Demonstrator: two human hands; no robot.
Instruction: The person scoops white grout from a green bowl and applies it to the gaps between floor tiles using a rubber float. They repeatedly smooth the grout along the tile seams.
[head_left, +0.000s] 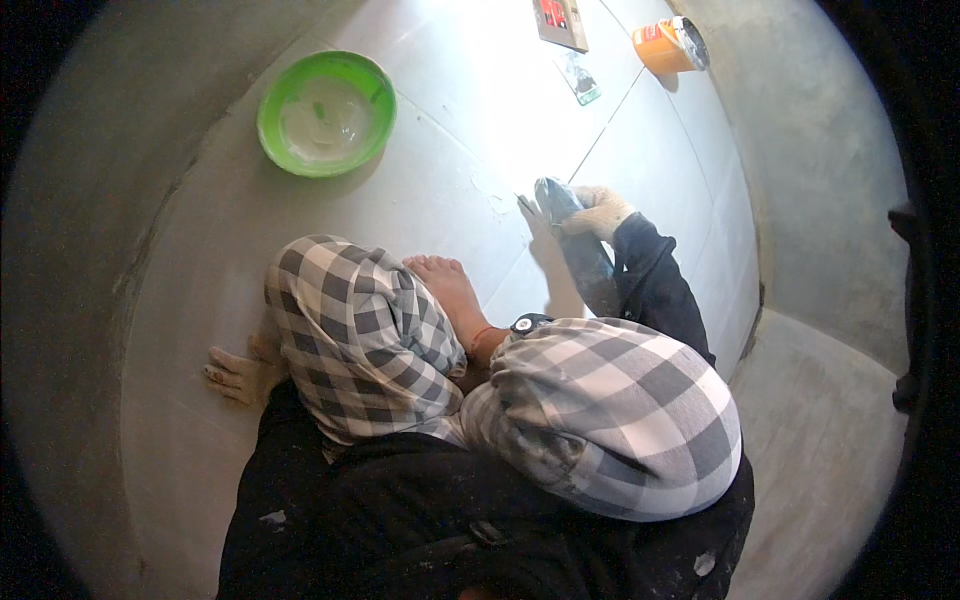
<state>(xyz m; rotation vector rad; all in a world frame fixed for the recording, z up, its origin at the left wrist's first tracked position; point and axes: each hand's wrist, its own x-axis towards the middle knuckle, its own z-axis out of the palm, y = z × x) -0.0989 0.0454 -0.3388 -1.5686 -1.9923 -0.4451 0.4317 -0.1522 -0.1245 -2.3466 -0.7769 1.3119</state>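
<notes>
My left hand [236, 376] rests on the pale tiled floor [190, 310] beside my left knee, fingers apart, holding nothing. My right hand [598, 212], pale with dust, grips a long dark object [586, 262] with a shiny, plastic-like surface, held at a slant near the floor to the right of my bare foot [450, 290]. A thin dark shape shows beside its upper end, too small to make out. Both legs are bent under checked grey-and-white cloth [355, 340]. A small round white item on a dark band [523, 326] shows beside my ankle, partly hidden.
A green basin [270, 125] with pale paste sits at upper left. At the top are a wooden board with red on it [560, 22], a small flat green-edged item [580, 80] and an orange bucket [656, 48]. Grey walls [820, 190] curve close on either side.
</notes>
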